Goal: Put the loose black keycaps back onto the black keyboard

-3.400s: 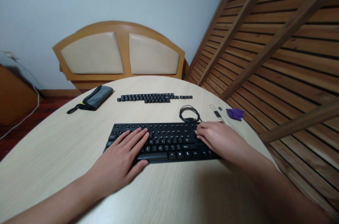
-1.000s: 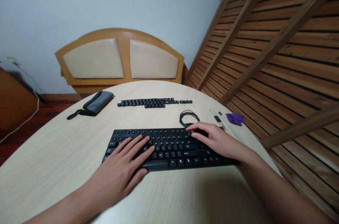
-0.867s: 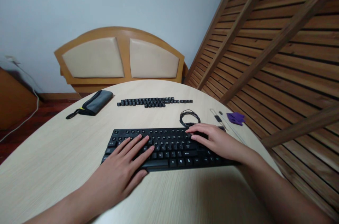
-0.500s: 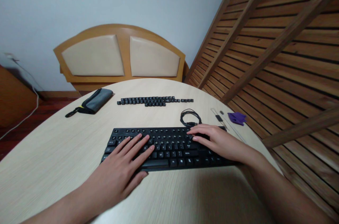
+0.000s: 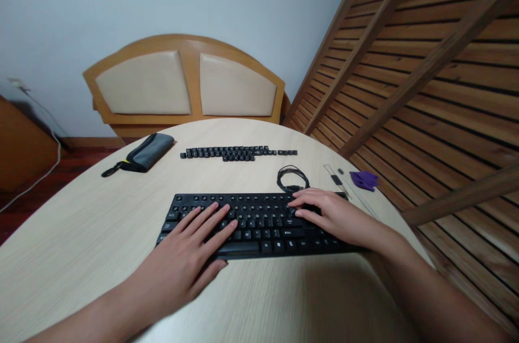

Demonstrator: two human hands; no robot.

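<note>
A black keyboard lies on the pale round table, its upper rows showing bare switch posts and its lower rows covered with keycaps. My left hand rests flat across the keyboard's left part, fingers spread, thumb near the front edge. Over the upper right part, my right hand has its thumb and forefinger closed around a small black keycap, partly hidden by the fingers. Loose keycaps are lined up in rows behind the keyboard.
A coiled black cable lies just behind the keyboard. To the right are a wire keycap puller, a thin brush and a purple cloth. A grey zipped pouch sits at the left. Wooden slats rise beyond the table's right edge.
</note>
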